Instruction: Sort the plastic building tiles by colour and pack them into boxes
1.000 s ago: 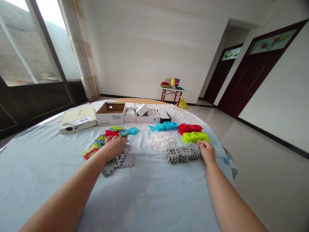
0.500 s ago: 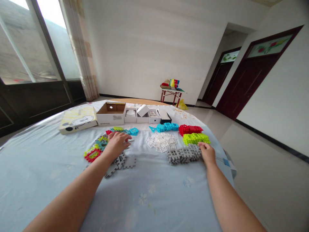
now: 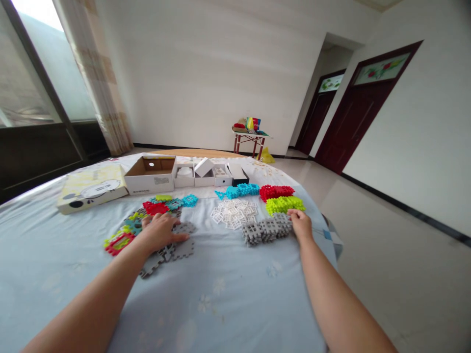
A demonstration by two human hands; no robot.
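Left hand [image 3: 161, 232], left of frame centre: fingers spread over a mixed heap of interlocking plastic tiles [image 3: 137, 224]. Right hand [image 3: 302, 226], right of centre: fingertips at the end of stacked grey tiles [image 3: 267, 229], grip not discernible. White square frames [image 3: 234, 214]: mid-frame, between.

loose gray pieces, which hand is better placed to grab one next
Likely the left hand: it is close to the loose gray pieces, while the right hand is at the right end of the gray row.
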